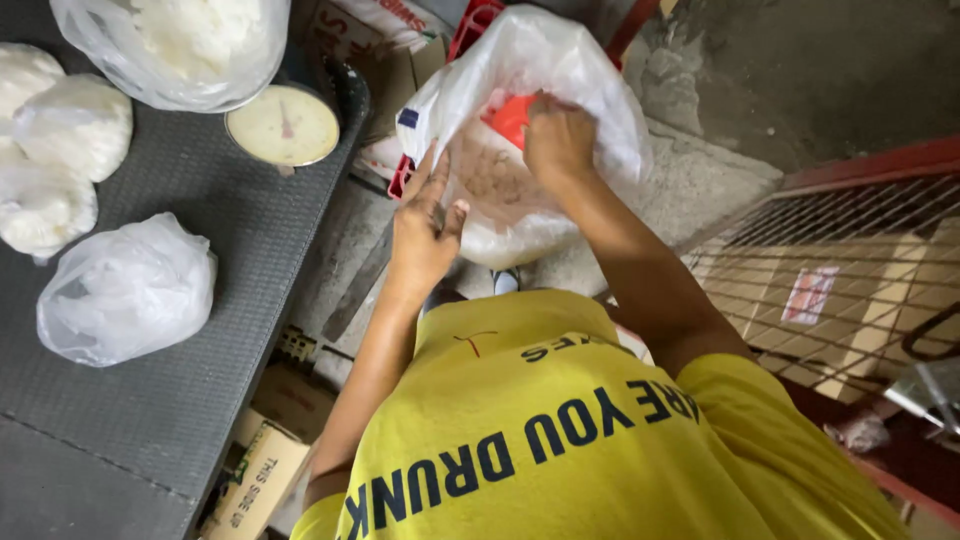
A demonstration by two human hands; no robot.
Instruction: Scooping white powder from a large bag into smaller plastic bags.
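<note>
1. Below the head camera, in front of the yellow shirt (560, 440), both hands work on one clear plastic bag (590, 90) held over the floor, beside the dark table (180, 400).
2. Left hand (425, 225): open, fingers spread flat against the bag's near side, steadying it; it grips nothing.
3. Right hand (558, 140): closed at the bag's mouth, fingers curled on a red scoop (510, 118) that sits partly inside the bag; the scoop's shape is mostly hidden by the plastic.
4. Bag contents: a pale, grainy white mass fills the lower part; its exact kind cannot be told.
5. Step in hand, as a judgement: filling or portioning, with the scoop at the opening and the bag only partly full.
6. Next move, as a judgement: it calls for the left hand to keep the mouth open and the bag upright while the scoop tips or withdraws, since slack plastic could fold over the opening.
7. On the table: a round dial scale (285, 125) near the edge, a large filled bag (180, 45) behind it, small tied white bags (60, 150) at far left, and a crumpled bag (125, 290) nearer.
8. At right: a wire cage (840, 270) with cartons behind it.
</note>
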